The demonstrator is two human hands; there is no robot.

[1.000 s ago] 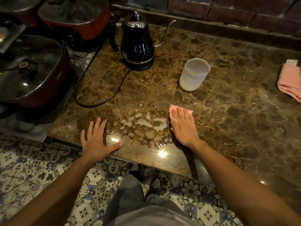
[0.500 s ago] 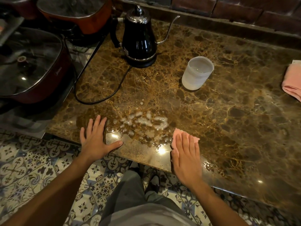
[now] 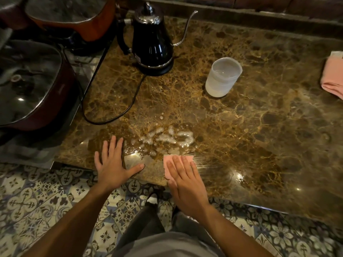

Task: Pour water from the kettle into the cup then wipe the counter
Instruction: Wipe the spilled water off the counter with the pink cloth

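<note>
Left hand (image 3: 113, 167) flat on counter (image 3: 250, 138), fingers spread, gripping nothing, just bracing near front edge. Right hand (image 3: 183, 180) flat too, palm down, pressing pink cloth (image 3: 171, 161) onto stone right by edge, w/ cloth touching near rim of spill (image 3: 167, 139).

Pots (image 3: 33, 86) far left, off to side. Kettle (image 3: 152, 43) upright on base at back, cord looping fwd. Cup (image 3: 223, 76) upright, right of kettle, water inside, so pour looks done. Spare cloth (image 3: 334, 75) far right.

Wipe underway, not finished: foamy puddle between hands and beyond, unwiped; streaky sheen right of cloth.

Plenty of bare stone right and fwd. Cup, cord well apart from puddle. Front edge close; push away, not toward floor.
</note>
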